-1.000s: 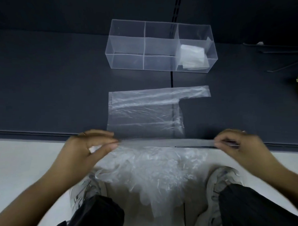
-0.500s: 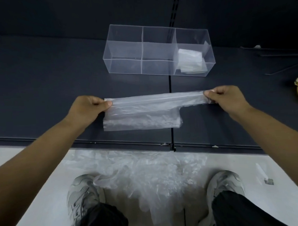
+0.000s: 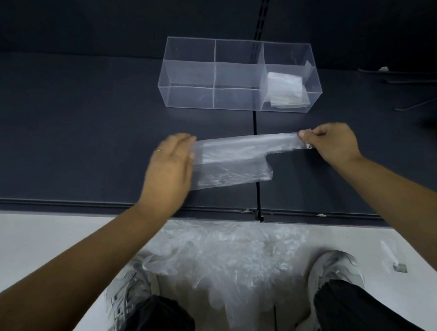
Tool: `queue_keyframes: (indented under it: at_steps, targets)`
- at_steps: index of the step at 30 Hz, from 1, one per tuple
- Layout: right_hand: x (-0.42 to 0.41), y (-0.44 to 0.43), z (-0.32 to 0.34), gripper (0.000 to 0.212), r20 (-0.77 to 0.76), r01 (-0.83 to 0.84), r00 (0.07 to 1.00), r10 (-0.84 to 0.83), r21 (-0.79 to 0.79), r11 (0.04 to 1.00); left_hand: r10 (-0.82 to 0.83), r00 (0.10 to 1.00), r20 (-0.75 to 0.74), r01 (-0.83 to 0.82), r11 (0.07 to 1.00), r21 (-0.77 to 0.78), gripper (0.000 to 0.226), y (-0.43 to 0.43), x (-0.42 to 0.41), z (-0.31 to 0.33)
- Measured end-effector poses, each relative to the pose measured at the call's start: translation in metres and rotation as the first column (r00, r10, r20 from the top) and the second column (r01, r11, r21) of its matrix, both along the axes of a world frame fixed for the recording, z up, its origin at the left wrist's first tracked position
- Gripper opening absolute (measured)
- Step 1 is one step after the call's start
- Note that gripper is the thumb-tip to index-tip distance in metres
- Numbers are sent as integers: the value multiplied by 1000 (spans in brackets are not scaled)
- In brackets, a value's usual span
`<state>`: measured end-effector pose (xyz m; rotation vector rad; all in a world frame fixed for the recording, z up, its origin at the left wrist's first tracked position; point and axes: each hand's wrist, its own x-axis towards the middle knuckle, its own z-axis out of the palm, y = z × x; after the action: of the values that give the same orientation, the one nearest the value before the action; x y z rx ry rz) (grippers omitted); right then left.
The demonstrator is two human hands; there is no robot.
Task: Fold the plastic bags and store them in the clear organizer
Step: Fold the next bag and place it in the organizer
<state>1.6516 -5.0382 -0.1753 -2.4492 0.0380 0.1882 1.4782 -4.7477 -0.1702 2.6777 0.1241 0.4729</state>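
The plastic bag (image 3: 232,160) is lying flat on the dark table (image 3: 75,133), near the clear organizer (image 3: 189,74); the left hand (image 3: 170,167), fingers straight, is pressing its left end; the right hand (image 3: 330,144) is pinching its narrow right end

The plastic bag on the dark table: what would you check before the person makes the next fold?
1. The plastic bag lies flat on the table: ok.
2. The right hand pinches the bag's handle end: ok.
3. The left hand pins the other end: cannot tell. Its fingers look straight over the bag's edge, but the hand is blurred.
4. The bag is smooth: not ok. Its near half is wrinkled.
5. There is room in the clear organizer: ok. The folded bags sit only in its right compartment.
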Motion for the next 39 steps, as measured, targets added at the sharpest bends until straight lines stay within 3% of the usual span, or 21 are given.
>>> queue_keyframes:
  at_steps: [2,4,6,7,9,10,12,14,19,27,29,31,34,36,39]
  targets:
    - [-1,1,3,36,-20,-3,1000,3,-34,999,-92,977,-193,106,992,66,45,-10,0,-9]
    - [-4,7,10,32,-28,4,1000,-6,-85,996,-62,936,-347,122,980,154,59,-10,-2,-22]
    - [-13,22,20,16,109,-9,993,36,-240,971,-34,917,-398,132,966,223,73,-7,-6,-32]
    - [-19,35,25,19,214,-32,971,103,-309,950,-28,915,-403,135,961,240,77,-6,-7,-34]
    - [-39,72,30,29,365,-189,885,289,-285,940,-23,909,-416,149,951,271,82,-7,-7,-33]
    - [-53,93,30,32,371,-336,840,397,-221,916,-19,905,-425,154,946,286,83,-7,-7,-32]
    - [-84,131,23,41,259,-618,735,626,-126,776,-15,894,-449,165,941,296,87,-8,-6,-29]
    - [-106,152,5,49,143,-729,653,744,-148,668,-29,882,-469,186,938,292,89,-8,-6,-28]
    - [-80,117,-29,59,68,-620,682,728,-473,626,-19,886,-464,171,942,288,100,-7,-7,-25]
    - [-41,28,-23,62,68,-362,865,497,-600,713,-11,877,-480,162,948,275,105,-5,-8,-24]
    - [-47,23,-13,61,190,-300,864,465,-547,782,-13,876,-482,160,951,265,107,-5,-7,-23]
    - [-61,25,0,50,299,-388,808,508,-380,840,-29,884,-466,154,961,232,107,-4,-8,-20]
    - [-82,26,7,28,267,-643,668,695,-264,719,-147,919,-367,218,963,160,100,-8,-11,-14]
    - [-90,27,7,21,210,-681,659,722,-241,692,-257,904,-342,302,949,85,94,-17,-14,-12]
    - [-88,30,6,6,252,-659,670,698,-231,716,-324,864,-385,361,932,26,89,-31,-18,-18]
